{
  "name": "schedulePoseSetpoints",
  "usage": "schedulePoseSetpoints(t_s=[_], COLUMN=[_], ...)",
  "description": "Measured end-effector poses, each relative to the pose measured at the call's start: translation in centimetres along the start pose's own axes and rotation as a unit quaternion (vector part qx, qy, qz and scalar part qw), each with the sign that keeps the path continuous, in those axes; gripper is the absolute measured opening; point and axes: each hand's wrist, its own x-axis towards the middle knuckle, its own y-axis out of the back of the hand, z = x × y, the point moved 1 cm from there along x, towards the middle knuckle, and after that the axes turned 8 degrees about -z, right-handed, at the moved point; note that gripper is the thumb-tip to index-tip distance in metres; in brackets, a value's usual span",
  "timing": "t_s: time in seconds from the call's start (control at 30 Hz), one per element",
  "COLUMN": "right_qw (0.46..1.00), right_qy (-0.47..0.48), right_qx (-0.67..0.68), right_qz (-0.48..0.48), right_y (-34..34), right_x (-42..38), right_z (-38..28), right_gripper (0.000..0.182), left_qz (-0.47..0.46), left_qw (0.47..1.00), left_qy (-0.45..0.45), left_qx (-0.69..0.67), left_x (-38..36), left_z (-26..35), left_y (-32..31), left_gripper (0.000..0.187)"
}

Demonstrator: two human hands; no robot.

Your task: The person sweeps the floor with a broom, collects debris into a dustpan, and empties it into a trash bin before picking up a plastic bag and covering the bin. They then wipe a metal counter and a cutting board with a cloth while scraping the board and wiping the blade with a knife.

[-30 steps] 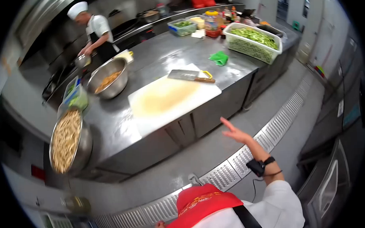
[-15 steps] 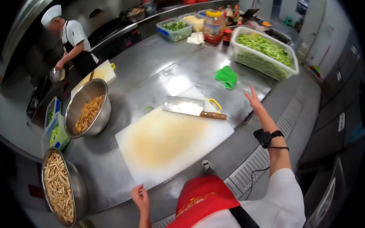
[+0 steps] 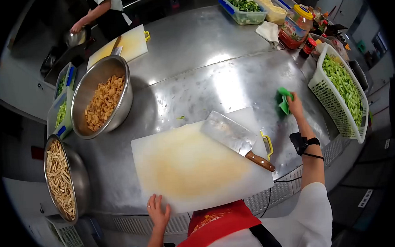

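Note:
My right hand (image 3: 295, 106) grips a green cloth (image 3: 283, 99) at the right side of the steel table, fingers closed on its edge. At the near left corner of a white cutting board (image 3: 163, 144), my left hand (image 3: 158, 210) has its fingers apart, fingertips right at the board's edge. The board has a yellowish stain in the middle and a yellow handle (image 3: 268, 145) on its right. A cleaver (image 3: 232, 133) with a wooden handle lies across the board's right part, its handle pointing toward me.
Left stand a steel bowl of brown pieces (image 3: 126, 97) and a steel bowl of pale strips (image 3: 77, 182). A white basket of chopped greens (image 3: 336, 107) is on the right. Behind are a yellow-lidded jar (image 3: 293, 29) and food tubs (image 3: 246, 18). A co-worker (image 3: 102, 13) holds a bowl.
My right hand has reached the green cloth and closed on it, lifting part of it. My left hand has come to the board's near edge. The view has shifted.

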Motion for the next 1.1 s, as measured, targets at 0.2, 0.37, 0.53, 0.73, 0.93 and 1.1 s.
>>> schedulePoseSetpoints(t_s=[0.2,0.37,0.53,0.73,0.93,1.1], right_qw=[0.966,0.956,0.881,0.902,0.932,0.933], right_qy=[0.177,0.181,0.215,0.295,0.217,0.143], right_qx=[0.171,0.208,0.271,-0.019,-0.054,-0.047], right_qz=[0.082,-0.103,-0.324,-0.313,-0.284,-0.326], right_y=[-5.3,-8.6,-2.9,2.5,1.1,3.5], right_x=[4.6,-0.7,-10.2,-23.3,-24.2,-25.2], right_z=[-11.2,-21.9,-16.6,-12.3,-13.2,-9.5], right_gripper=[0.038,0.042,0.033,0.057,0.044,0.037], left_qz=[-0.021,0.027,0.042,-0.086,-0.226,-0.278], left_qw=[0.999,0.998,0.971,0.933,0.927,0.883], left_qy=[0.026,-0.012,-0.195,-0.346,-0.290,-0.372], left_qx=[-0.019,-0.063,-0.129,-0.049,0.068,0.065], left_x=[1.2,6.4,22.1,37.8,44.7,45.3], left_z=[-1.6,0.4,8.3,21.9,28.5,24.9], left_y=[0.3,3.4,6.5,-1.3,-10.5,-11.5], left_gripper=[0.037,0.034,0.041,0.054,0.054,0.046])
